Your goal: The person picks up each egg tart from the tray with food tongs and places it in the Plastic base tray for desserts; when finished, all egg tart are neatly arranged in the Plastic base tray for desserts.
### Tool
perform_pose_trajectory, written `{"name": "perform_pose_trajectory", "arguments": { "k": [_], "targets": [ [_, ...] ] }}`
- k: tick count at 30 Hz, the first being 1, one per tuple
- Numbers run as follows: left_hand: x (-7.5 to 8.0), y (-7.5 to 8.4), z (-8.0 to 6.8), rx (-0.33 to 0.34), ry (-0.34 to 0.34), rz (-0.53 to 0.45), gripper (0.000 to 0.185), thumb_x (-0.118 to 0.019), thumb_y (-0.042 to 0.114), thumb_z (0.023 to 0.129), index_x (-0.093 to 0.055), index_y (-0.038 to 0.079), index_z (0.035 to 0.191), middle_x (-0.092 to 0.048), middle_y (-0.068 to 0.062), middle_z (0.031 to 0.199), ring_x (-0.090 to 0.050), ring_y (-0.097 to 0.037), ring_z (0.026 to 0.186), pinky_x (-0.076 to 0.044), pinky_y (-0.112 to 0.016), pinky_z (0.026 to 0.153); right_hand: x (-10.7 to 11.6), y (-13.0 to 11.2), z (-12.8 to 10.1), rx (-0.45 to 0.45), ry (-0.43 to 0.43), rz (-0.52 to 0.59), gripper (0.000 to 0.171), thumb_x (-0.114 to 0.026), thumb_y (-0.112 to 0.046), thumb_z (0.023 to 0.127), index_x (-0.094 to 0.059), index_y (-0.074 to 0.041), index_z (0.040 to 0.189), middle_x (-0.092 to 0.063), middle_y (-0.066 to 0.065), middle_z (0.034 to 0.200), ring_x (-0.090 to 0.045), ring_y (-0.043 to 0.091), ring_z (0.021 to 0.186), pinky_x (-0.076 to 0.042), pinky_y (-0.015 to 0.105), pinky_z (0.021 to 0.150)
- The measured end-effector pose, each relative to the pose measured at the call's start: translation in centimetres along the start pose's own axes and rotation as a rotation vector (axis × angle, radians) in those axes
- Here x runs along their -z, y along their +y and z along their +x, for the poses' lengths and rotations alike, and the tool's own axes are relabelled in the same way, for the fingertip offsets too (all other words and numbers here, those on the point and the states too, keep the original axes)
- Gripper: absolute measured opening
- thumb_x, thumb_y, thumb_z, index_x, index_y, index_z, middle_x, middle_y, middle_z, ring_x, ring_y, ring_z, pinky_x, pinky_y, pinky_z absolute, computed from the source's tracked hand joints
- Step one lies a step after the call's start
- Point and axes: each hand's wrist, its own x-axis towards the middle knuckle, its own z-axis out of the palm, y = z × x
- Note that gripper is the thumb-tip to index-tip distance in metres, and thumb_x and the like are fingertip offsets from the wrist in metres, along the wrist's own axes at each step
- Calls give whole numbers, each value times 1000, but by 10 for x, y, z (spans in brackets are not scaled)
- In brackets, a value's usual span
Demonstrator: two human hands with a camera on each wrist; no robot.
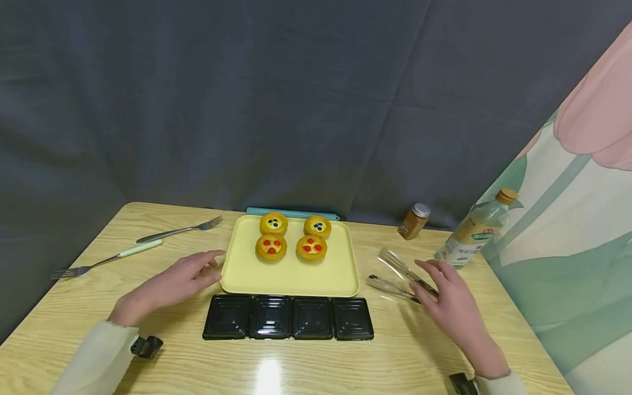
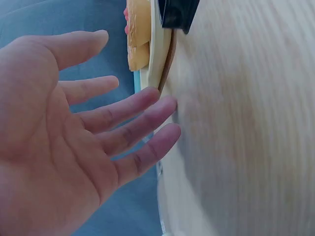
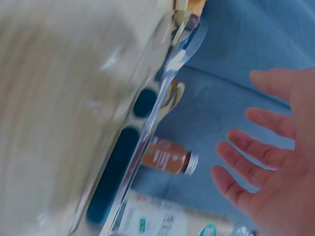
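A pale yellow tray [image 1: 291,274] lies mid-table with several fruit tarts [image 1: 291,237] at its far end. My left hand [image 1: 173,284] is spread flat beside the tray's left edge [image 2: 156,59], fingers [image 2: 133,118] straight, holding nothing. My right hand [image 1: 446,299] hovers open over a pair of clear-and-metal tongs [image 1: 400,274] right of the tray. In the right wrist view the tongs [image 3: 142,128] lie on the table and the fingers [image 3: 246,162] stay apart from them.
A row of black plastic trays [image 1: 288,318] sits in front of the yellow tray. Two forks [image 1: 148,244] lie at the left. A spice jar [image 1: 413,221] and an oil bottle [image 1: 471,233] stand at the back right. A dark curtain hangs behind the table.
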Motion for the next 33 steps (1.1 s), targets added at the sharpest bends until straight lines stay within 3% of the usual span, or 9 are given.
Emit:
{"name": "perform_pose_trajectory", "arguments": {
  "k": [9,14,19,24,29,33],
  "targets": [
    [-9,-9,4,54,11,-107,60,-60,26,104,-38,-3,152,-60,-18,127,-58,-35,116,-48,-55,95,19,19,-32,-126,-61,8,59,-86,-10,79,-61,1,131,-58,18,117,-56,41,105,-44,58,80],
    [-16,-19,5,50,30,-175,64,-63,23,102,-37,-8,150,-57,-14,125,-51,-35,118,-43,-55,97,24,28,-41,-165,-75,19,59,-85,-13,81,-60,1,132,-56,20,117,-53,43,106,-42,59,82],
    [-21,-23,4,70,32,-185,69,-66,29,100,-36,-9,150,-53,-11,126,-41,-37,124,-35,-59,101,24,38,-48,-200,-90,24,59,-85,-17,83,-60,1,133,-56,21,118,-53,44,107,-42,60,82],
    [-25,-28,3,66,52,-174,68,-65,33,100,-39,-3,151,-53,-9,128,-40,-36,126,-29,-63,103,26,48,-51,-238,-110,22,59,-84,-20,84,-60,0,134,-56,22,121,-53,43,106,-43,60,79],
    [-28,-32,3,50,64,-180,64,-62,34,101,-41,3,153,-52,-7,129,-36,-39,130,-14,-71,105,27,57,-54,-282,-132,14,61,-86,-25,83,-61,-2,134,-56,18,121,-54,37,103,-47,45,70],
    [-30,-34,1,49,64,-188,63,-62,33,101,-41,3,153,-52,-8,130,-34,-40,132,-11,-72,106,26,62,-52,-353,-213,69,63,-83,-31,86,-59,-4,138,-55,17,126,-54,35,106,-47,33,65]
  ]
}}
